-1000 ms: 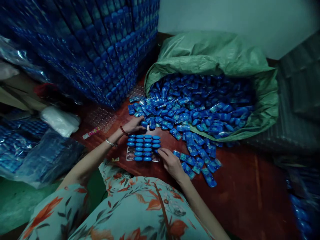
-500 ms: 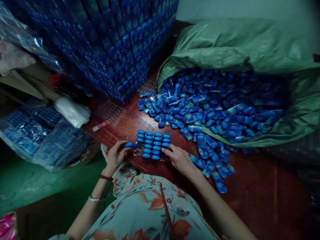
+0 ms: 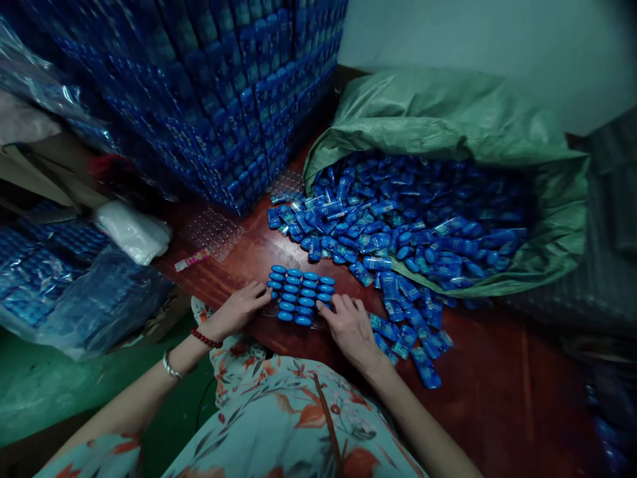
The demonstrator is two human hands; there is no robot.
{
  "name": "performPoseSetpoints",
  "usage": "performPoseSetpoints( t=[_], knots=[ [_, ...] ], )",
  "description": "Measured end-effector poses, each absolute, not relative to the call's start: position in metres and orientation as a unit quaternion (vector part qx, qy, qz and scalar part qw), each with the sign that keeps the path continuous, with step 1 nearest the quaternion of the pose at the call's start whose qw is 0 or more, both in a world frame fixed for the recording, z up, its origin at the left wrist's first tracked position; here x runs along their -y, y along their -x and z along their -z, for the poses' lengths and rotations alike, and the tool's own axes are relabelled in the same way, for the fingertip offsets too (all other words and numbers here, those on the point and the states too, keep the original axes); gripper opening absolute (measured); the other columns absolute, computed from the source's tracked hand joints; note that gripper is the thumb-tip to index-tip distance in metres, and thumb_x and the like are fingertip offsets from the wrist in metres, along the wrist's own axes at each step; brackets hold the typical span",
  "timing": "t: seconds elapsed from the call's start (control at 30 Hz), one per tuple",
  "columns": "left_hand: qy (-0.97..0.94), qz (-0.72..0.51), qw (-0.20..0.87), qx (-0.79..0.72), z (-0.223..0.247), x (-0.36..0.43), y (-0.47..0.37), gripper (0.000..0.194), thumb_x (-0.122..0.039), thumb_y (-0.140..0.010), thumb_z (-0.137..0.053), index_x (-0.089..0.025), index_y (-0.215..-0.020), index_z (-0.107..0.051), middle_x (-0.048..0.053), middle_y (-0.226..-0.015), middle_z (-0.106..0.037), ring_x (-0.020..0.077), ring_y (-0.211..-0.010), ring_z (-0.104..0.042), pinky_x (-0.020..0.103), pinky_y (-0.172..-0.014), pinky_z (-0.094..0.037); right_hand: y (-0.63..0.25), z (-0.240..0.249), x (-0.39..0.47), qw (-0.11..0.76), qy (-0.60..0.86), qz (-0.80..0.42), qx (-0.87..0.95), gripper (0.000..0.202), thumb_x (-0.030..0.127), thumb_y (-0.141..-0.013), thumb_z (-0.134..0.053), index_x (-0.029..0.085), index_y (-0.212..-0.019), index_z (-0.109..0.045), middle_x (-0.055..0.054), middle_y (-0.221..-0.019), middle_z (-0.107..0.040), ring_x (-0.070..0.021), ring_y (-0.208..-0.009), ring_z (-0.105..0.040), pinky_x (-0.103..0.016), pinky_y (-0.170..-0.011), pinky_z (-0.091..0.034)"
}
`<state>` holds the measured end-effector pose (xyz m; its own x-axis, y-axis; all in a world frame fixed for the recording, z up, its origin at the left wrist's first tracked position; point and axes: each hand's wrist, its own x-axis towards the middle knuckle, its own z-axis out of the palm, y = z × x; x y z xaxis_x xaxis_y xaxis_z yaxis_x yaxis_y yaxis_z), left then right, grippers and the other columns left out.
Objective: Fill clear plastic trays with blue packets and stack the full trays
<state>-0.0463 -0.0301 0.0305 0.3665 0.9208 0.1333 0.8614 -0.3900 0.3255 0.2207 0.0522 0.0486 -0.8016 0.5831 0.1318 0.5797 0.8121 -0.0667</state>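
Your left hand [image 3: 239, 309] rests palm down at the near edge of the table [image 3: 497, 372], fingers loosely spread, fingertips touching the left end of the tray [image 3: 301, 295]. It pinches nothing that you can see. Your right hand [image 3: 351, 325] lies flat just right of the tray, fingers spread, fingertips at its near right corner, also gripping nothing.

The tray sits at the near edge of the table, between your 2 hands. It holds blue capsules in 4 short columns; the exact count is hard to tell.

Just right of your right hand, a trail of loose packets [image 3: 408, 318] runs along the table toward the near edge. They spill from the green sack [image 3: 448, 113], which lies on its side across the far right of the table, its mouth open toward you and full of the same packets. These packets crowd the tray's far right side.

At the far left corner stands a tall stack [image 3: 223, 86] of filled blue packs. Clear empty trays [image 3: 213, 229] lie flat at its foot, with a small pink strip [image 3: 192, 259] beside them near the left edge. Off the left edge are a white bag [image 3: 132, 231] and a blue plastic bundle [image 3: 99, 292].

Labels on the packets are too small and blurred to read.
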Motion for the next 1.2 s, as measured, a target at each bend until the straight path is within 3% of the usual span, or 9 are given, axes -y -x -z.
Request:
performPoseSetpoints(
  t=[0.23,0.47,0.63,0.73,0.83,0.93,1.0,1.1,1.2],
  knots=[
    [-0.847,-0.098,0.102,-0.513,-0.041,0.022,0.047,0.032,-0.008,-0.088,-0.032,-0.018,-0.112,-0.050,0.009,-0.104,-0.054,0.0196,-0.099,-0.051,0.037,-0.092,-0.044,-0.215,-0.045,-0.058,0.078,0.293,-0.047,0.952,0.024,0.016,-0.089,-0.048,0.022,-0.107,-0.062,-0.005,-0.082,-0.057,-0.0169,-0.076,-0.047,-0.029,-0.067,-0.028],
    [-0.834,-0.145,0.031,-0.532,-0.029,0.035,0.061,0.039,-0.013,-0.087,-0.038,-0.022,-0.124,-0.048,0.009,-0.104,-0.057,0.0196,-0.093,-0.053,0.036,-0.085,-0.045,-0.219,-0.048,-0.079,0.123,0.276,-0.118,0.946,0.022,0.022,-0.091,-0.047,0.022,-0.107,-0.062,-0.003,-0.082,-0.060,-0.0145,-0.076,-0.052,-0.027,-0.072,-0.035],
    [-0.711,-0.313,0.060,-0.627,-0.036,-0.031,0.072,0.026,-0.022,-0.092,-0.038,-0.017,-0.107,-0.058,0.008,-0.096,-0.058,0.0162,-0.086,-0.056,0.028,-0.076,-0.047,-0.188,-0.048,-0.143,0.087,0.212,-0.012,0.973,0.033,0.012,-0.087,-0.046,0.022,-0.118,-0.055,-0.008,-0.114,-0.057,-0.0211,-0.094,-0.048,-0.031,-0.072,-0.037],
    [-0.698,-0.221,0.119,-0.671,-0.037,-0.097,0.063,0.023,-0.027,-0.090,-0.045,-0.015,-0.104,-0.058,0.008,-0.097,-0.059,0.0151,-0.084,-0.058,0.026,-0.077,-0.047,-0.159,-0.038,-0.177,0.012,0.122,0.043,0.992,0.033,0.013,-0.087,-0.046,0.022,-0.117,-0.055,-0.008,-0.126,-0.051,-0.0224,-0.098,-0.047,-0.033,-0.074,-0.038],
    [-0.707,-0.131,0.122,-0.684,-0.034,-0.145,0.048,0.029,-0.029,-0.080,-0.061,-0.013,-0.105,-0.057,0.011,-0.104,-0.057,0.0204,-0.088,-0.059,0.030,-0.077,-0.048,-0.148,-0.033,-0.195,-0.021,0.082,0.042,0.996,0.026,0.011,-0.088,-0.043,0.018,-0.108,-0.059,-0.009,-0.114,-0.058,-0.0207,-0.097,-0.049,-0.033,-0.077,-0.039],
    [-0.711,-0.126,0.115,-0.683,-0.027,-0.164,0.041,0.026,-0.024,-0.078,-0.062,-0.013,-0.101,-0.058,0.014,-0.108,-0.055,0.0247,-0.096,-0.056,0.033,-0.079,-0.047,-0.166,-0.035,-0.194,0.062,0.133,-0.046,0.988,0.024,0.012,-0.089,-0.041,0.018,-0.104,-0.059,-0.008,-0.103,-0.061,-0.0194,-0.094,-0.052,-0.032,-0.079,-0.041],
    [-0.712,-0.128,0.119,-0.680,-0.022,-0.162,0.045,0.017,-0.022,-0.083,-0.053,-0.014,-0.097,-0.058,0.013,-0.108,-0.056,0.0240,-0.099,-0.056,0.034,-0.082,-0.046,-0.189,-0.036,-0.182,0.192,0.230,-0.150,0.942,0.020,0.019,-0.089,-0.045,0.019,-0.105,-0.057,-0.007,-0.103,-0.061,-0.0190,-0.095,-0.054,-0.032,-0.081,-0.043],
    [-0.707,-0.137,0.132,-0.681,-0.017,-0.142,0.062,0.019,-0.021,-0.088,-0.042,-0.014,-0.099,-0.056,0.012,-0.106,-0.057,0.0218,-0.099,-0.055,0.033,-0.085,-0.044,-0.230,-0.033,-0.149,0.362,0.398,-0.307,0.785,0.023,0.033,-0.086,-0.051,0.021,-0.106,-0.054,-0.005,-0.099,-0.062,-0.0183,-0.088,-0.059,-0.032,-0.078,-0.047],
    [-0.678,-0.179,0.148,-0.697,-0.014,-0.100,0.083,0.023,-0.025,-0.090,-0.036,-0.014,-0.102,-0.053,0.009,-0.099,-0.060,0.0184,-0.090,-0.057,0.030,-0.082,-0.045,-0.263,-0.028,-0.107,0.364,0.478,-0.453,0.659,0.028,0.039,-0.083,-0.053,0.022,-0.106,-0.051,-0.001,-0.084,-0.062,-0.0151,-0.065,-0.060,-0.029,-0.060,-0.049]
  ],
)
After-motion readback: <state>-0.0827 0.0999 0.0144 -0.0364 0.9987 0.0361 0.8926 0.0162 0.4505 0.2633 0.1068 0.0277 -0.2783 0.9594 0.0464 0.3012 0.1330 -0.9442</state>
